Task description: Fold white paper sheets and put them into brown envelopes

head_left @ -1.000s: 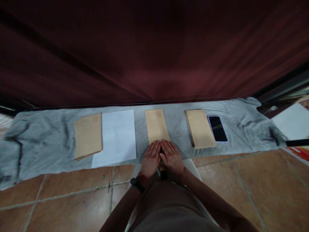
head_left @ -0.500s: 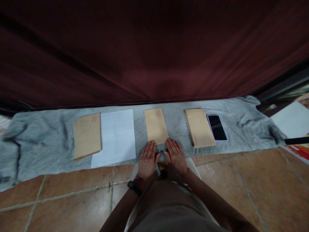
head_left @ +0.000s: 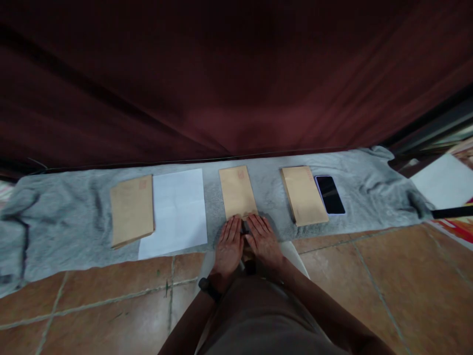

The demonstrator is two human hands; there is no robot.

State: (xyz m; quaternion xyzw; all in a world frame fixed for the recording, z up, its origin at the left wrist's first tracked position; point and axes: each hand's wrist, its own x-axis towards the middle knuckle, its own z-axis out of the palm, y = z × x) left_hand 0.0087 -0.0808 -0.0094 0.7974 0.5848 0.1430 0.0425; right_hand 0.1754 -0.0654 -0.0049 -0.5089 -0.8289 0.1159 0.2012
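Observation:
My left hand (head_left: 229,244) and my right hand (head_left: 263,240) lie flat, palms down, side by side on the grey cloth (head_left: 55,222). Their fingers are stretched out and their tips touch the near end of the middle brown envelope (head_left: 237,191). Neither hand holds anything. A dark band sits on my left wrist. A stack of brown envelopes (head_left: 132,209) lies to the left, with a white sheet of paper (head_left: 178,211) beside it. Another brown envelope stack (head_left: 303,194) lies to the right.
A black phone (head_left: 330,194) lies face up right of the right stack. A dark red curtain (head_left: 236,79) hangs behind the cloth. Brown floor tiles (head_left: 388,286) spread in front. White paper (head_left: 443,180) and a dark bar (head_left: 451,213) sit at the far right.
My hands, spread apart half a second ago, have drawn back together at the near end of the middle envelope. The view shifted slightly.

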